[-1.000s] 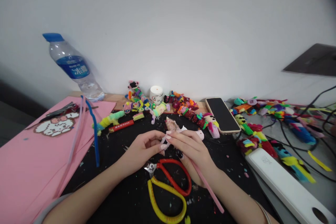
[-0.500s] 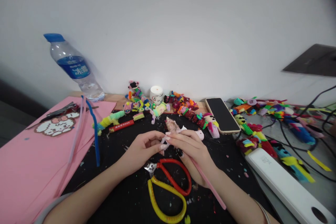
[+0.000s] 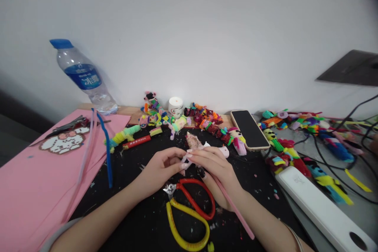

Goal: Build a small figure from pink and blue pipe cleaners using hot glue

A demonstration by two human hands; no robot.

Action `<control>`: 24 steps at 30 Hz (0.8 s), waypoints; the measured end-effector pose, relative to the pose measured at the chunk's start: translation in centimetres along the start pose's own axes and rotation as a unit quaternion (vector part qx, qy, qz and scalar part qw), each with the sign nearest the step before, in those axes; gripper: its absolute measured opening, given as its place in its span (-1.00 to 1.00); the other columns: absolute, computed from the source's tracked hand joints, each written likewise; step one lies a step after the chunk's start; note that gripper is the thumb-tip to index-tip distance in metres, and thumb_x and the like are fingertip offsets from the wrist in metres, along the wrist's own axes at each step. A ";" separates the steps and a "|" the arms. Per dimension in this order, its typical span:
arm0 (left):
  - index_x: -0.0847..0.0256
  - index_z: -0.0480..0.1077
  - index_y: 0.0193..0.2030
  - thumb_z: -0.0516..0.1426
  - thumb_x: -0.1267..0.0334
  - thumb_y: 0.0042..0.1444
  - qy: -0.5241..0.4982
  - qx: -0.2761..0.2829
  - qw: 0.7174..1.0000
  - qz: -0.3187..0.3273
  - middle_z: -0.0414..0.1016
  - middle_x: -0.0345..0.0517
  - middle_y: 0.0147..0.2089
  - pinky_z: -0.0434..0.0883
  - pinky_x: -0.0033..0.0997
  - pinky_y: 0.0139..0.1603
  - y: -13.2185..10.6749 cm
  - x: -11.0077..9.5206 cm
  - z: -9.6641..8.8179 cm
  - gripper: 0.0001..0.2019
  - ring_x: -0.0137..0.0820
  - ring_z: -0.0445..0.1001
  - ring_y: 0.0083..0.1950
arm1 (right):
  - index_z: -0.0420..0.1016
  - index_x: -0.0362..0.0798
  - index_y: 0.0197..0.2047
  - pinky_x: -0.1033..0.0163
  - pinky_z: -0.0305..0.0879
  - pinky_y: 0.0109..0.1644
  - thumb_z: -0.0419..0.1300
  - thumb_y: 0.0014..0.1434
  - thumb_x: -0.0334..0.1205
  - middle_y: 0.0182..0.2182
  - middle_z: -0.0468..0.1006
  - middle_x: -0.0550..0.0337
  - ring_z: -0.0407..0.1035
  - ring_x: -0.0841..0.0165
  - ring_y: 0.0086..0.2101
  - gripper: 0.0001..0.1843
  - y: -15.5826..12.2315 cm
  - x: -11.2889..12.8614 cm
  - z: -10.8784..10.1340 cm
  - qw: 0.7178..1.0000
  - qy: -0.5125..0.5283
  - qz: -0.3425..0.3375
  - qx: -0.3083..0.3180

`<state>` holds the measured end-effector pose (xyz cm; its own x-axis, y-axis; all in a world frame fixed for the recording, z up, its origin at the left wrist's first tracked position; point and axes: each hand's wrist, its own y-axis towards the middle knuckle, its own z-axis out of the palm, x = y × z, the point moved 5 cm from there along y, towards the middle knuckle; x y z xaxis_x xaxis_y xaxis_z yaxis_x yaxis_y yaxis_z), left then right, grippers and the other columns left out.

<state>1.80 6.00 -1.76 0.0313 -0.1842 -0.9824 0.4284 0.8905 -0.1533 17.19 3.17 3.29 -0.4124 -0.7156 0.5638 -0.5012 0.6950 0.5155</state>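
My left hand [image 3: 159, 167] and my right hand [image 3: 217, 171] meet over the black mat [image 3: 132, 212], fingertips pinched together on a small pink pipe-cleaner figure [image 3: 195, 143]. A long pink pipe cleaner [image 3: 236, 208] runs from that pinch back under my right palm and along my right forearm. Scissors with one red and one yellow handle [image 3: 189, 212] lie on the mat just below both hands.
A water bottle [image 3: 84, 78] leans at the back left above a pink sheet [image 3: 32, 169] carrying blue and pink pipe cleaners [image 3: 104, 145]. Several small colourful figures [image 3: 203, 120], a white jar [image 3: 175, 106], a phone [image 3: 249, 128], a white power strip [image 3: 321, 208] and cables crowd the back and right.
Both hands stay pinched on the figure. The pink pipe cleaner's free end has shifted slightly near my right forearm.
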 end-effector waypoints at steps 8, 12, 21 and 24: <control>0.23 0.39 -0.12 0.20 0.27 0.05 -0.022 0.016 0.999 0.020 0.50 -0.13 -0.23 0.41 -0.36 -0.13 0.1 -0.2 0.2 -0.77 -0.41 0.46 -0.25 | 0.17 -0.05 0.23 0.01 0.15 0.18 0.07 0.17 -0.28 0.16 0.32 0.04 0.19 0.20 0.13 -0.46 -0.4 0.0 -0.1 1.000 -0.018 -0.002 -0.014; 0.23 0.40 -0.11 0.21 0.28 0.04 -0.036 0.013 0.999 0.022 0.51 -0.11 -0.16 0.41 -0.33 -0.07 0.1 -0.3 0.2 -0.75 -0.37 0.48 -0.18 | 0.18 -0.04 0.23 -0.02 0.15 0.20 0.04 0.19 -0.33 0.18 0.31 0.06 0.18 0.21 0.15 -0.48 -0.3 0.1 0.3 0.999 -0.031 -0.015 0.015; 0.25 0.44 -0.12 0.18 0.29 0.06 -0.017 0.018 0.999 0.024 0.55 -0.09 -0.26 0.43 -0.28 -0.09 0.0 -0.5 0.2 -0.78 -0.33 0.50 -0.22 | 0.26 0.01 0.20 -0.03 0.22 0.16 0.04 0.22 -0.33 0.15 0.37 0.10 0.21 0.21 0.11 -0.54 -0.4 -0.1 0.3 0.999 -0.031 -0.002 0.018; 0.25 0.45 -0.11 0.17 0.30 0.07 -0.005 0.015 0.999 0.030 0.56 -0.08 -0.24 0.42 -0.31 -0.09 0.0 -0.7 0.1 -0.77 -0.34 0.51 -0.22 | 0.28 0.01 0.19 -0.04 0.22 0.16 0.04 0.21 -0.34 0.15 0.37 0.11 0.21 0.20 0.10 -0.54 -0.4 -0.1 0.4 1.000 -0.022 0.005 0.021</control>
<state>1.87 6.04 -1.09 0.0661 -0.1350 -0.9886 0.4515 0.8876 -0.0911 17.11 2.95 2.81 -0.4504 -0.7113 0.5396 -0.5272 0.6996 0.4823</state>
